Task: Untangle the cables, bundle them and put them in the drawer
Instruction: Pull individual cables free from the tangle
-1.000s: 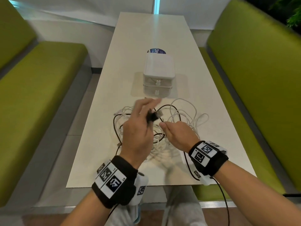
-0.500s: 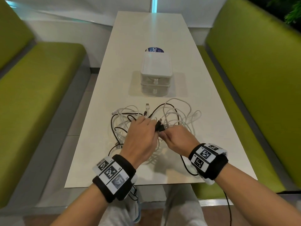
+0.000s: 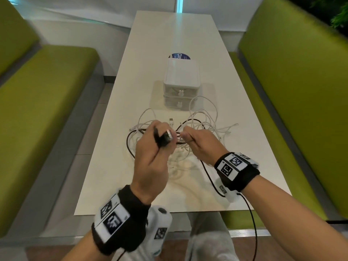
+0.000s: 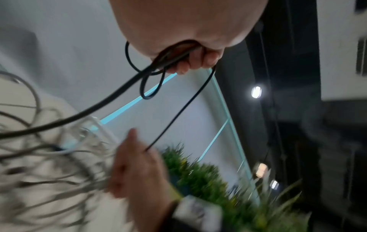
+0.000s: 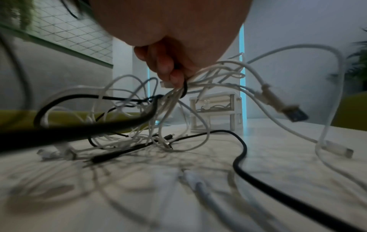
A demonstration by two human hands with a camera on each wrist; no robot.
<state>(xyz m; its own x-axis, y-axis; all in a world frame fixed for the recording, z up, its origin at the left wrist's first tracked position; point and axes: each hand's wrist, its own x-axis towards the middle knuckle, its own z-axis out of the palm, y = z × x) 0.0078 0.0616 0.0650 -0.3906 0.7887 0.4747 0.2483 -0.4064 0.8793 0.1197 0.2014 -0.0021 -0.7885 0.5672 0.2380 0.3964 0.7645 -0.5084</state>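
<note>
Left hand (image 3: 150, 159): raised above the worktop (image 3: 105, 172), fingers (image 4: 195, 60) curled round several loops of the black cable (image 3: 130, 146); its plug (image 3: 166, 138) sticks up out of the fist by the thumb.
Right hand (image 3: 201, 146): just right of the left one, fingers (image 5: 164, 62) curled and pinching a bunch of white cables (image 3: 207, 119) together with a strand of the black cable.
Black cable: 1 loop hangs from the left fist in the left wrist view, and a strand runs from that fist across to the right hand. More of it lies on the worktop, curving left of the hands and under the right wrist toward the near edge.
White cables: a tangled heap on the worktop, between the hands and the drawer box (image 3: 180, 85). Some strands are lifted by the right hand and the rest lie flat. Several plugs show, 1 dangling at the right in the right wrist view (image 5: 295, 115).
Tangle: black and white strands cross each other below the right hand; I cannot tell how many cables there are.
Drawer box: white, 2 drawers stacked, both closed, standing on the worktop just beyond the heap. A white loop reaches its right front corner.
Sticker (image 3: 179, 55): round, blue, on the worktop behind the box, partly hidden by it.
Benches (image 3: 37, 102): green, 1 on each side of the worktop.
Wristbands (image 3: 235, 166): black with printed markers, 1 on each wrist.
</note>
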